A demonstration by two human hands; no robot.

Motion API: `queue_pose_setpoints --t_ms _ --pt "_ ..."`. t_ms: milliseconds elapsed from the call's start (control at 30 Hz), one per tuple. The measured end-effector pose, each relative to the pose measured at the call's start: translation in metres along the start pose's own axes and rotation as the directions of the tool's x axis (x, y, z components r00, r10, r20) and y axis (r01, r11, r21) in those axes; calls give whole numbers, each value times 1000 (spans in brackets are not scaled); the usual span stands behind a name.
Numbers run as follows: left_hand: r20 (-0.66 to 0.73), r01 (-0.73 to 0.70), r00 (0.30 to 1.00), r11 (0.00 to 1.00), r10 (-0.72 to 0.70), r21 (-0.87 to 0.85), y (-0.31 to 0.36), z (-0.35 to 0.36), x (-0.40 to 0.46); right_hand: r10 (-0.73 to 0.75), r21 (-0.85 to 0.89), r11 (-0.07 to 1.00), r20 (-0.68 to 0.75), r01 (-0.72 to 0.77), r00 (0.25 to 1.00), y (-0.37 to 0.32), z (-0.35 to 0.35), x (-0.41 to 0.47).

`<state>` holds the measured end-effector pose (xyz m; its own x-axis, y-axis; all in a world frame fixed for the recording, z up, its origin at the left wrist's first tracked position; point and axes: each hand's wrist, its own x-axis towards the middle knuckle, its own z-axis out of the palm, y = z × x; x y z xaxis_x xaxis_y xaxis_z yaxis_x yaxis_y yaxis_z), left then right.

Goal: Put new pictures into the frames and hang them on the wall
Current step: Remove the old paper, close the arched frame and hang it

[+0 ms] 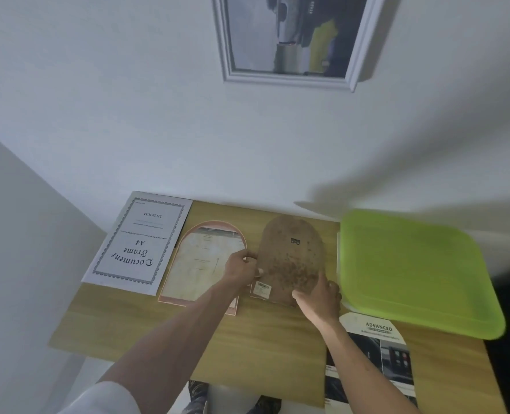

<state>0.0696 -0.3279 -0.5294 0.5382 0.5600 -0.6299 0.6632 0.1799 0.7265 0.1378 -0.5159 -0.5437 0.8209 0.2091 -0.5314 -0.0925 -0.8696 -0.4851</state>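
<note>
I stand over a wooden tabletop [256, 345] pushed against a white wall. Both my hands hold an arched brown backing board [291, 258], face down near the middle of the tabletop's far edge. My left hand [243, 268] pinches its left edge between thumb and fingers. My right hand [318, 297] grips its lower right corner, fingers curled onto the board. A small hanger clip shows near the arched top, and a barcode sticker sits at the lower left corner.

Just left of the board lies an arched frame [201, 261] with a pale sheet inside, partly under my left forearm. Further left, at the far left corner, lies a printed sheet reading "Document Frame A4" [138, 242]. An arch-cut new picture [370, 360], headed "ADVANCED", rests at the near right edge. A green tray [413, 270] covers the far right corner. A white-framed picture [292, 37] hangs on the wall above.

I judge the frame is open for changing pictures. Next, the new picture must go into the arched frame, then this board on top, arches lined up.
</note>
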Motion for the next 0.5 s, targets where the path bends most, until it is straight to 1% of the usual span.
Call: queue_pose_setpoints --t_ms 100,167,200,367,500 --pt "82 -22 996 997 28 -72 0 -24 -9 16 282 959 -1 -15 1000 -1 -1 1" --pt "102 -33 994 996 41 -79 -4 -46 -10 42 392 919 16 -45 999 -9 -1 -3" --pt "102 -40 994 997 47 -72 -6 -58 -10 44 411 910 24 -50 999 -13 0 -5" --pt "73 -112 991 994 111 14 -16 -108 -5 -31 408 913 12 23 999 -41 22 -14" --pt "16 -167 986 973 166 158 -23 -144 -6 -92 397 914 1 84 996 -71 52 -27"
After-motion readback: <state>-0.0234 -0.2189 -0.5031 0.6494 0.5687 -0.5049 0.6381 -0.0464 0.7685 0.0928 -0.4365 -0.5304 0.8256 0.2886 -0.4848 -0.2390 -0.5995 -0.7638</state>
